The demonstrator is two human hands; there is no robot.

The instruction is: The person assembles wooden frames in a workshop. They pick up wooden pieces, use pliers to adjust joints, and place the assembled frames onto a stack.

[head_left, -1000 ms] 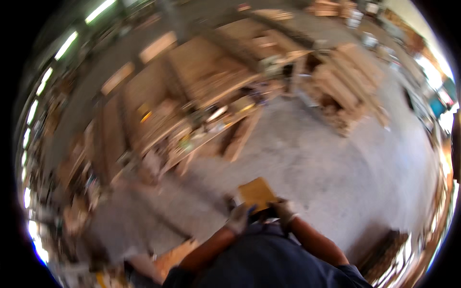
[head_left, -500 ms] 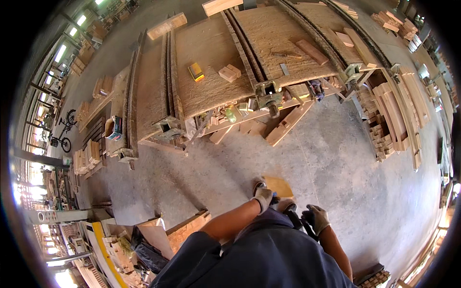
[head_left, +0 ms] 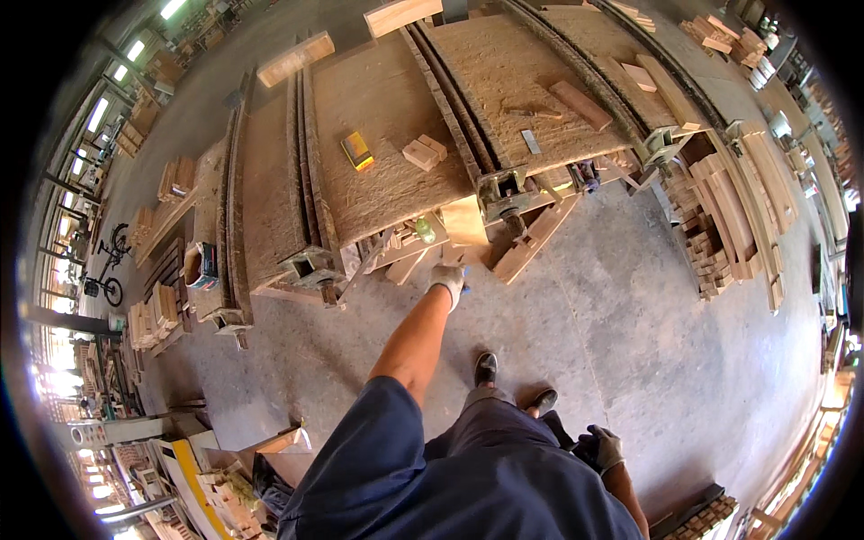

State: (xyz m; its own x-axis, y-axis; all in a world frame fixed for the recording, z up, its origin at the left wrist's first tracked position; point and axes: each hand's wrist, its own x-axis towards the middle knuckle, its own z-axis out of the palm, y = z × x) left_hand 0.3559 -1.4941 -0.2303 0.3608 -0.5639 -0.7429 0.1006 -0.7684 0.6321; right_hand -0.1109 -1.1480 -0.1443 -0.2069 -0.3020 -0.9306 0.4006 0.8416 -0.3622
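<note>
My left hand (head_left: 447,279), in a pale work glove, is stretched forward toward the front edge of the bench. Blue shows at its finger side; whether this is part of the glove or a held thing is unclear. Just beyond it, a flat tan board (head_left: 463,220) leans or lies at the bench's underside, with a visible gap between them. My right hand (head_left: 603,448), also gloved with dark fingers, hangs low beside my right thigh. Its fingers are curled, and what they hold, if anything, is hidden.
The dusty workbench (head_left: 378,108) has metal clamp rails (head_left: 450,99), a yellow box (head_left: 357,151) and small wood blocks (head_left: 425,153). Beneath it, a long board (head_left: 537,238) slants down to the floor. Timber stacks (head_left: 720,225) stand right; wood scraps (head_left: 238,504) lie lower left.
My left hand has moved forward from near my feet to the bench front. The tan board it held is now under the bench edge, apart from the hand. My right hand has dropped slightly.
</note>
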